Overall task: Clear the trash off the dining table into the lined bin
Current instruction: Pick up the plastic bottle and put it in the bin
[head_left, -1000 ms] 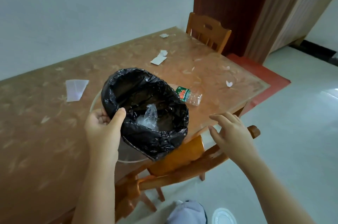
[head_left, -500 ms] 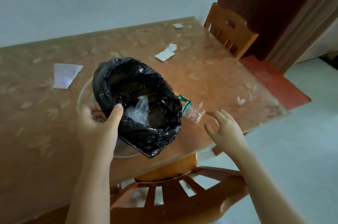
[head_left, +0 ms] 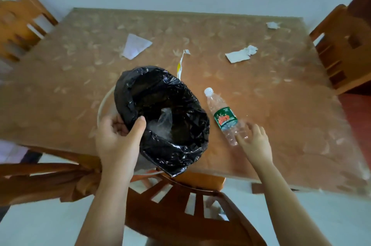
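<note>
1. Nearest, a wooden chair [head_left: 186,201] stood tucked at the table [head_left: 281,125] edge.
2. Above it, the left hand [head_left: 118,143] gripped the black-lined bin [head_left: 160,117] by its rim.
3. Beside it, the right hand [head_left: 254,143], fingers spread, touched a plastic bottle [head_left: 222,115] lying flat.
4. Farther off lay paper scraps [head_left: 240,54].

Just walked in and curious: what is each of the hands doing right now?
Left hand: closed on the rim of the lined bin.
Right hand: open, fingers spread at the plastic bottle, not gripping it.
</note>
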Tool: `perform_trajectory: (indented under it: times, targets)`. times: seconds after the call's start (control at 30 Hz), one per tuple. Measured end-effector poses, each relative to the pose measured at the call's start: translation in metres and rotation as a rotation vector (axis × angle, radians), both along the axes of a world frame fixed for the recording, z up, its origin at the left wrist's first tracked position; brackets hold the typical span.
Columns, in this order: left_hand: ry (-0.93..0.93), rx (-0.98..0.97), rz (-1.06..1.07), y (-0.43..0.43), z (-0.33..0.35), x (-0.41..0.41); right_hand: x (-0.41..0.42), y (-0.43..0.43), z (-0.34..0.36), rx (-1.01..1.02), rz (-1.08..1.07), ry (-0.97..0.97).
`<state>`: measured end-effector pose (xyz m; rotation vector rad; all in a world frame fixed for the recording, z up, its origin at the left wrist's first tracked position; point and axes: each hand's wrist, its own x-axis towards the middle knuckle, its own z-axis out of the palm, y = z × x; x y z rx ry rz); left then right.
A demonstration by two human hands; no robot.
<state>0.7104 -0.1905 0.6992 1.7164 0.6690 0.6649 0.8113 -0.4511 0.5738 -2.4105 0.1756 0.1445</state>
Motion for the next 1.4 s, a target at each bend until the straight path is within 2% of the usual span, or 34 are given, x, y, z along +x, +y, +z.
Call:
perform_trajectory:
  times: [0.27, 0.4, 0.63, 0.87, 1.0, 1.17, 1.4]
  targets:
    - [-0.011, -0.009, 0.169, -0.034, -0.012, -0.014, 0.018, -0.009, -0.032, 0.040, 0.119, 0.112]
    - [-0.036, 0.016, 0.176, -0.046, -0.012, -0.018, 0.026, -0.012, -0.038, 0.158, 0.108, 0.125]
    - [-0.048, 0.077, 0.224, -0.065, -0.009, -0.019, 0.036, -0.019, -0.024, 0.286, 0.068, 0.023]
    - [-0.063, 0.026, 0.264, -0.070, -0.012, -0.011, 0.059, -0.017, 0.037, 0.512, 0.106, -0.147]
    - [-0.070, -0.032, 0.282, -0.073, -0.013, -0.004, 0.067, -0.016, 0.074, 0.608, 0.208, -0.186]
    - [-0.084, -0.067, 0.315, -0.075, -0.011, 0.005, 0.066, -0.014, 0.101, 0.728, 0.391, -0.139]
    - [-0.081, -0.041, 0.337, -0.080, -0.003, 0.005, 0.065, -0.009, 0.107, 0.653, 0.595, -0.096]
